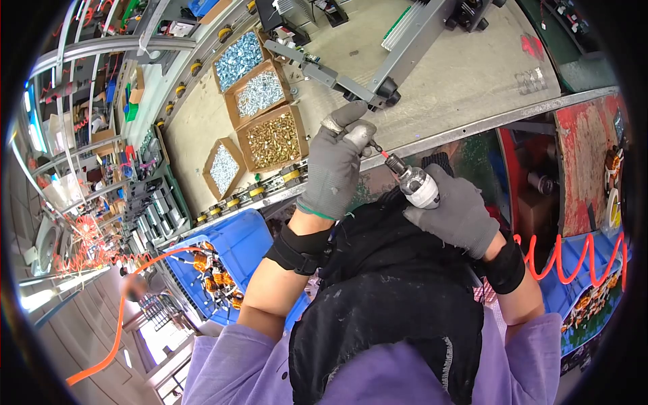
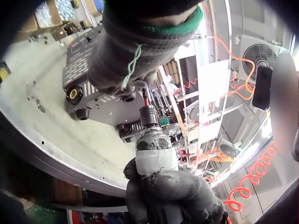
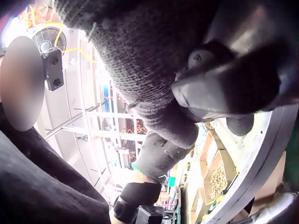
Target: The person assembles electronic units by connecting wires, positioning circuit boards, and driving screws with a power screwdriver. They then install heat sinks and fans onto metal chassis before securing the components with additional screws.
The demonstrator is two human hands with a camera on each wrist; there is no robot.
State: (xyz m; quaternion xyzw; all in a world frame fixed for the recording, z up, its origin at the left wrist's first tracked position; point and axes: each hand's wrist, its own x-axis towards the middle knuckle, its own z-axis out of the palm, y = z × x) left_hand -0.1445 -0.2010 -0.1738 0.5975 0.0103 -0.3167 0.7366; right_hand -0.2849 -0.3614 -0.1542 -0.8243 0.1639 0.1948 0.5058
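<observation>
My gloved right hand grips a power screwdriver wrapped with white tape, its red-marked bit pointing up and left. In the left wrist view the gloved fingers curl round the screwdriver body. My gloved left hand is at the bit's end, its thumb and forefinger pinching a small dark piece, partly hidden by the glove. Just beyond the left fingertips lies a grey metal frame with dark round feet; its perforated side shows in the left wrist view.
Cardboard boxes of screws and small fasteners, one with brass-coloured pieces, stand on the worktable. A metal rail edges it. Blue bins with copper-wound parts sit on both sides. A coiled orange hose hangs at the right.
</observation>
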